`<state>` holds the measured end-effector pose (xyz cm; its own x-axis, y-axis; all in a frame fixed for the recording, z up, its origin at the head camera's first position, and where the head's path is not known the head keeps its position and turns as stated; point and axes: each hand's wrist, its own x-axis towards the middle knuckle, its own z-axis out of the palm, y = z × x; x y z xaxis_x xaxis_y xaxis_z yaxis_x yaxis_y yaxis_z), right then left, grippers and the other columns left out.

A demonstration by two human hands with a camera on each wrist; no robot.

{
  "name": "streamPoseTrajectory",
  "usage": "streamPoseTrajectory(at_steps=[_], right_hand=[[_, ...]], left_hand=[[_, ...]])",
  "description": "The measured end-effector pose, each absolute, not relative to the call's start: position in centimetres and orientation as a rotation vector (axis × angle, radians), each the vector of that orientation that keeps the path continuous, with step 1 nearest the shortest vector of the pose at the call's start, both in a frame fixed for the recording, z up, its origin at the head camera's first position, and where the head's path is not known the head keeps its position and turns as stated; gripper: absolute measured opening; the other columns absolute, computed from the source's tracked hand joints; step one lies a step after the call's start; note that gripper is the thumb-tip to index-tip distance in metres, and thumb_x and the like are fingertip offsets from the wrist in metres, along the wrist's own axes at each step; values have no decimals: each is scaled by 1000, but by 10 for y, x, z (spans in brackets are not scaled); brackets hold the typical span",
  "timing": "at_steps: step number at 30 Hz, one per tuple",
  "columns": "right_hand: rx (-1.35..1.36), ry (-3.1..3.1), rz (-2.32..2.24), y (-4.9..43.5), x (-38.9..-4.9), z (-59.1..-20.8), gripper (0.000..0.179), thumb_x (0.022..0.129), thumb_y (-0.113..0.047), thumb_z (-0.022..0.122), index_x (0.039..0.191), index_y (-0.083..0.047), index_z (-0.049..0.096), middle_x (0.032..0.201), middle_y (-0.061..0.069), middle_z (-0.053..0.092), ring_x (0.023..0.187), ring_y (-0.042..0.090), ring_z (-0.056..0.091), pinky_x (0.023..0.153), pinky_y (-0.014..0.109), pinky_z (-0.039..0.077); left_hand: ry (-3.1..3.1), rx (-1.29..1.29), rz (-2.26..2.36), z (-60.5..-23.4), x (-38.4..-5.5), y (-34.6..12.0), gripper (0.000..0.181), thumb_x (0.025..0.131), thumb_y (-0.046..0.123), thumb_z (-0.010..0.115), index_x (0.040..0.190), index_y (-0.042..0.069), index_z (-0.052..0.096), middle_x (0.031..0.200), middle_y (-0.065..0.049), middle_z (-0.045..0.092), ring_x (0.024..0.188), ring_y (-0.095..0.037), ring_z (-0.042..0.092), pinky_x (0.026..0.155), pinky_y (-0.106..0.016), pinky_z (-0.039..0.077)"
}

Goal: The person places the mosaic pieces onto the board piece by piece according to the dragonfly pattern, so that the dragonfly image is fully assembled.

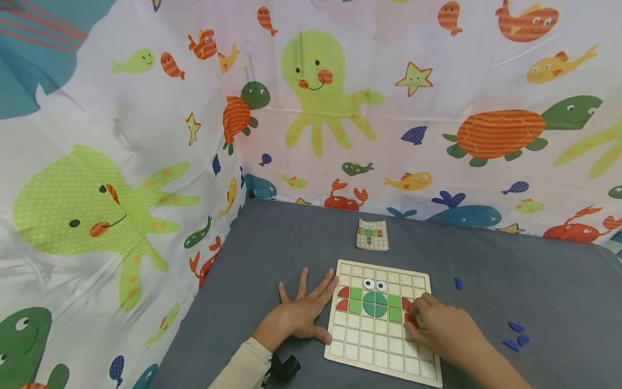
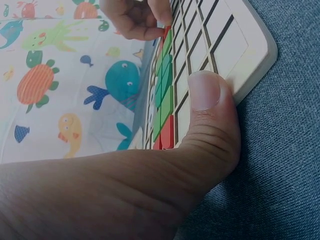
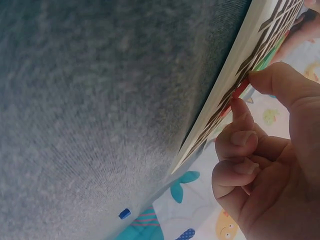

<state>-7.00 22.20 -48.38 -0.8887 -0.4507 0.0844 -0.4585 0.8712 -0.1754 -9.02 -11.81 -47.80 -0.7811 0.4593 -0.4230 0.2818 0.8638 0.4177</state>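
Note:
A wooden grid board lies on the grey cloth, bearing green squares, a teal circle of quarter pieces, two eye pieces and red quarter pieces at both sides. My left hand spreads its straight fingers along the board's left edge, the thumb resting at the rim. At the right end of the coloured row, my right hand pinches a red quarter piece between thumb and index finger, right at the grid; its other fingers are curled.
Behind the board lies a small pattern card showing a similar figure. Several blue pieces lie on the cloth to the right, one nearer the board. A printed sea-animal curtain stands at the back and left.

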Motion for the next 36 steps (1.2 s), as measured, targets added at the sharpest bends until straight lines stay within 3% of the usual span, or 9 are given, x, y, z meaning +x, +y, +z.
streamPoseTrajectory(at_steps=[16,23,30,36], right_hand=[[689,-3075,316,221,-73,-480,20,91,-34,85,89,-22,68,88,-11,59,55,-2,39,44,23,36],[654,-3144,320,221,-73,-481,27,90,-38,85,85,-21,65,81,-12,50,56,1,38,45,24,36],[666,-3128,406,226,-73,-477,21,93,-42,82,91,-24,71,85,-16,57,59,-5,43,47,22,40],[598,-3115,454,246,-78,-470,18,97,-39,79,90,-25,70,78,-18,55,62,-4,47,50,23,42]], left_hand=[[2508,559,471,-487,-96,-120,129,79,59,84,170,42,-5,176,17,-16,158,-43,-27,104,-93,-8],[2505,546,440,-481,-93,-118,128,78,59,85,172,38,0,178,13,-12,159,-43,-23,107,-91,-5],[2487,537,468,-482,-92,-118,128,80,56,85,171,39,-3,177,15,-16,158,-43,-27,106,-91,-10],[2493,537,437,-480,-92,-117,128,80,59,84,171,39,-4,176,16,-16,158,-43,-26,106,-91,-8]])
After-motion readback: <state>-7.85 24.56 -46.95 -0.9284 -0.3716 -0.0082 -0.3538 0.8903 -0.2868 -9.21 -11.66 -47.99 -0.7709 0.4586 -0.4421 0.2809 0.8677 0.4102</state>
